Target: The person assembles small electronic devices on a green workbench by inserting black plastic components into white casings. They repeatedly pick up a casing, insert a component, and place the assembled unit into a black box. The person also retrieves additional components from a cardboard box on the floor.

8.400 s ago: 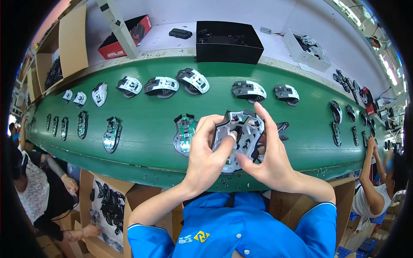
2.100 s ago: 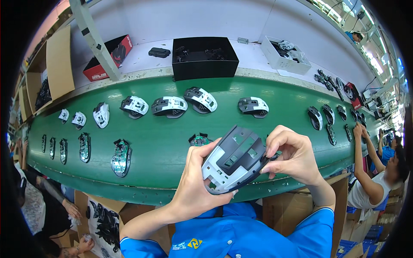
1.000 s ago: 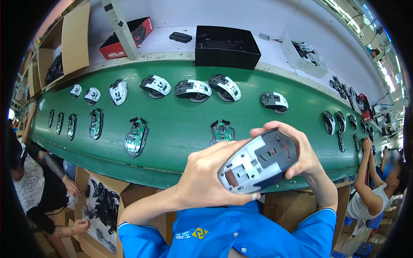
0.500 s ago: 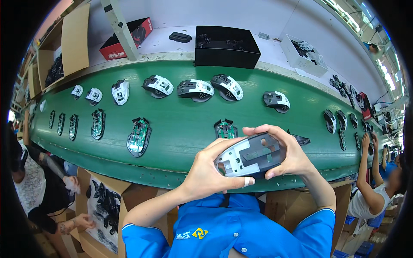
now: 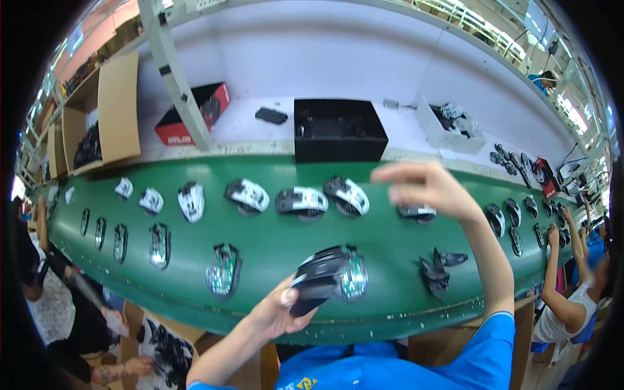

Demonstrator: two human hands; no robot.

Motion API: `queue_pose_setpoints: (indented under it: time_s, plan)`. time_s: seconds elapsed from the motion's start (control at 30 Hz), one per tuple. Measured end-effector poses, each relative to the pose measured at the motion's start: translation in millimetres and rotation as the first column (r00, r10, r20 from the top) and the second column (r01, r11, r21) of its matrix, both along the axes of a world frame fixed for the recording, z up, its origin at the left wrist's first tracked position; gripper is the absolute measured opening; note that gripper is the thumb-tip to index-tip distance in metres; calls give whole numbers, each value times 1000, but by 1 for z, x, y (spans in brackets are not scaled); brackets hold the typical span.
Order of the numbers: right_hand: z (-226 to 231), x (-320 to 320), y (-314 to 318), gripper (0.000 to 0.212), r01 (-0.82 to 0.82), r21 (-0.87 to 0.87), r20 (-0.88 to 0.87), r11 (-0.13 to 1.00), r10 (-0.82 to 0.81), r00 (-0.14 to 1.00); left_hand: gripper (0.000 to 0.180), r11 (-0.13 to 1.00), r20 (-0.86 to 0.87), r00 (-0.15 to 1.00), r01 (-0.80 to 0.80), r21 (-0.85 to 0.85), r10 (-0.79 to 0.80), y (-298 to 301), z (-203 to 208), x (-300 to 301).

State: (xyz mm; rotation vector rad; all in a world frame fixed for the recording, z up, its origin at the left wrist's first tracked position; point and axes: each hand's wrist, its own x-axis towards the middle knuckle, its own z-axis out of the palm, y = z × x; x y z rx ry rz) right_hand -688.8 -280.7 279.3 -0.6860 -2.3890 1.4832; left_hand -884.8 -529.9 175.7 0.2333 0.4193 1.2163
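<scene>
My left hand (image 5: 279, 311) grips a dark computer mouse shell (image 5: 317, 276), tilted and smeared by motion. It partly covers a mouse base with a green circuit board (image 5: 354, 275) on the belt. My right hand (image 5: 422, 188) is raised above the belt, blurred, its fingers stretched out with nothing seen in them. Partly hidden behind that hand lies a black and white mouse shell (image 5: 416, 214). More such shells lie left of it, among them a tilted one (image 5: 346, 196) and one lying sideways (image 5: 301, 203). Pointed black plastic parts (image 5: 437, 273) lie below my right hand.
Circuit-board mouse bases (image 5: 223, 272) line the green belt (image 5: 273, 244) on the left. Behind it, a shelf bears a black box (image 5: 340, 140), a white box (image 5: 445, 133) and a red box (image 5: 174, 131). Other people (image 5: 572, 296) sit at both sides.
My right hand has let go of the mouse shell and moved up and away. My left hand has lowered and turned the shell. The view has tilted up.
</scene>
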Motion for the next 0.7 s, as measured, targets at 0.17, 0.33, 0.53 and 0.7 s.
queue_pose_setpoints:
  time_s: [0.17, 0.33, 0.53, 0.7]
  plan:
    - [-78, -76, 172, 19, 270, 720, -75, 640, -314, 946, 90, 999, 204, 978, -32, -17, 35, 5, -24, -8]
    - [-129, -127, 220, 21, 73, 706, 239, 704, -335, 911, 86, 997, 210, 976, -45, -70, 59, -8, -48, -33]
    - [-149, -167, 240, 22, -44, 825, 437, 563, -588, 681, 91, 943, 106, 992, -33, -331, 71, -13, -59, -46]
    - [-128, -167, 235, 20, 347, 556, 157, 755, -506, 848, 91, 979, 348, 932, -32, -201, 102, -3, -54, -53]
